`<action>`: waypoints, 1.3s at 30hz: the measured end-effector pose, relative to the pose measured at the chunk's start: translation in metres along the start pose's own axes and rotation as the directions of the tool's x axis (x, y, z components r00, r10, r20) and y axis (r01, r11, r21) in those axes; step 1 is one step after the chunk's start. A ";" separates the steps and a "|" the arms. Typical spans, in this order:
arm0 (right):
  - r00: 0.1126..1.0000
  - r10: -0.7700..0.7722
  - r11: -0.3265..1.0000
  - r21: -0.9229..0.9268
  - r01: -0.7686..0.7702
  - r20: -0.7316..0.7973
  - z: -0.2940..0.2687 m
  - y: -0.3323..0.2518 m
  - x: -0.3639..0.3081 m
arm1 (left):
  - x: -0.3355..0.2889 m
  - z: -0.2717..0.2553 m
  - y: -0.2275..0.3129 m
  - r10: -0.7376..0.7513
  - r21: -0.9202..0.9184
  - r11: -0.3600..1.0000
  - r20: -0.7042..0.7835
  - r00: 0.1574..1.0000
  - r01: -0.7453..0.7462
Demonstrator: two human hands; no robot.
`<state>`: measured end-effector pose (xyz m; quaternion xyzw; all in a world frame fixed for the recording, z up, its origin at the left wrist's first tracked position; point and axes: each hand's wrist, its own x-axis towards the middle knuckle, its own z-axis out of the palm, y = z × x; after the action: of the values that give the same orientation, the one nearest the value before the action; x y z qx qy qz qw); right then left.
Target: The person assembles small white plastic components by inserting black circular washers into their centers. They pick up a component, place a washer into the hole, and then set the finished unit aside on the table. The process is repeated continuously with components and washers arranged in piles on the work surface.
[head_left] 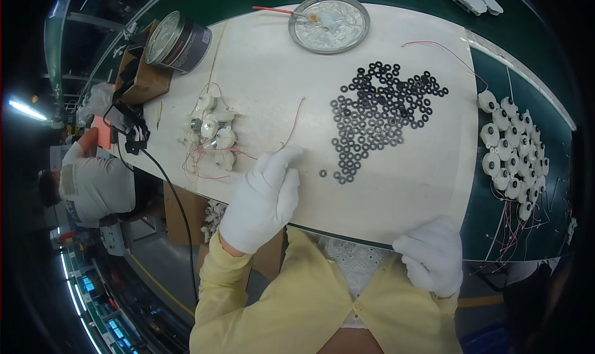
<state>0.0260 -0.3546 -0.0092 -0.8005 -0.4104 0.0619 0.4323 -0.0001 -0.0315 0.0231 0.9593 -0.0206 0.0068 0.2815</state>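
Note:
My left hand point(263, 196), in a white glove, is closed over the front of the white board, its fingers curled and the index finger bent forward. A thin wire point(295, 122) runs up from its fingertips across the board; whatever else lies inside the grip is hidden. To its left lies a cluster of small white motor-like parts point(211, 128) with thin red and white leads. My gloved right hand point(432, 255) is at the front right edge with fingers curled, and what they hold, if anything, cannot be seen. Many small black rings point(372, 115) lie beyond, between the hands.
A round metal dish point(354, 29) holds whitish paste and a red-handled stick point(273, 9). At the back left stand a tin point(189, 47) and a cardboard box point(152, 81). White parts with black rings point(505, 149) cover the green surface at right. A co-worker point(96, 183) sits at far left.

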 end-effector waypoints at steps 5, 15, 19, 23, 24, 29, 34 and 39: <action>1.000 0.011 1.000 0.012 -0.011 0.014 -0.003 -0.002 0.002 | -0.003 0.011 -0.009 0.111 -0.095 0.988 -0.118 0.987 -0.122; 1.000 -0.001 1.000 0.023 0.001 -0.020 -0.003 -0.001 0.002 | 0.003 0.006 0.003 -0.176 0.210 0.961 -0.049 0.983 0.182; 1.000 -0.004 1.000 0.019 0.003 0.004 -0.004 0.000 0.001 | 0.006 0.011 0.007 -0.408 -0.258 0.872 0.084 0.909 0.416; 0.999 -0.010 1.000 0.009 0.010 -0.031 -0.002 0.000 0.000 | 0.007 0.015 0.008 -0.431 -0.496 0.752 0.127 0.893 0.433; 0.999 -0.009 1.000 0.006 0.010 -0.044 -0.001 0.000 0.000 | 0.009 0.015 0.007 -0.419 -0.483 0.764 0.131 0.898 0.427; 1.000 -0.014 1.000 0.022 0.014 -0.020 -0.003 0.002 -0.002 | 0.010 0.010 0.009 -0.426 -0.441 0.776 0.162 0.890 0.452; 0.999 -0.014 1.000 0.028 0.014 -0.034 -0.003 0.001 0.000 | 0.003 0.015 -0.012 -0.138 -0.339 0.926 0.102 0.985 0.165; 0.997 -0.025 0.999 0.045 0.028 -0.072 -0.003 0.002 -0.001 | 0.005 0.009 -0.010 -0.088 -0.238 0.964 0.145 0.985 0.121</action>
<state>0.0282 -0.3580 -0.0094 -0.7866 -0.4036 0.0369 0.4659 0.0050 -0.0282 0.0108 0.9151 0.0109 -0.0749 0.3959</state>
